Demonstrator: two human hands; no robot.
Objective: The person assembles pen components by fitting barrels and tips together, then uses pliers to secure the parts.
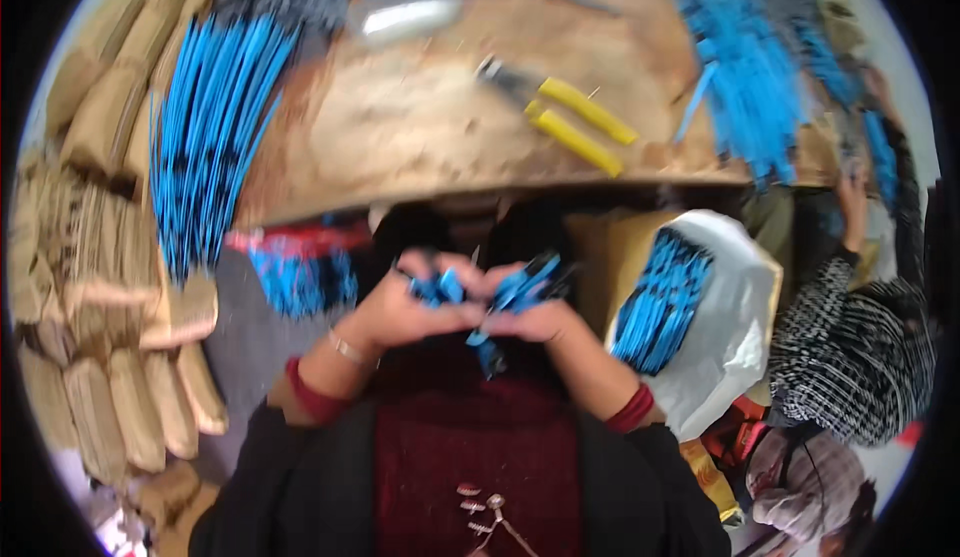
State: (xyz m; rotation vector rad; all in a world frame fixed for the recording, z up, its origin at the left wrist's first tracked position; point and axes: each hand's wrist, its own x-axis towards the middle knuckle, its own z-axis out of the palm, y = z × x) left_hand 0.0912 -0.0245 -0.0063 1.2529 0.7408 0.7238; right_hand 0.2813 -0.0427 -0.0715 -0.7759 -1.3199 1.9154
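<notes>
Above my lap, my left hand [420, 307] and my right hand [530, 317] meet, their fingers bent inward. Between my left fingers is a folded blue strip [437, 288] with dark parts. My right hand closes on a blue-and-black strip bundle [528, 282]. Below the fingertips a short blue-and-black end [486, 350] hangs down. Motion blur hides how the pieces join and exactly what kind they are. On the table ahead lie yellow-handled pliers [575, 122], apart from both hands.
Blue strips [215, 127] fan over the table's left edge; another blue pile [745, 77] lies right. A white-lined box [720, 347] and a red-rimmed bag [300, 267] hold more. Brown wrapped packs [110, 407] stack left. A person in a patterned garment [850, 357] sits right.
</notes>
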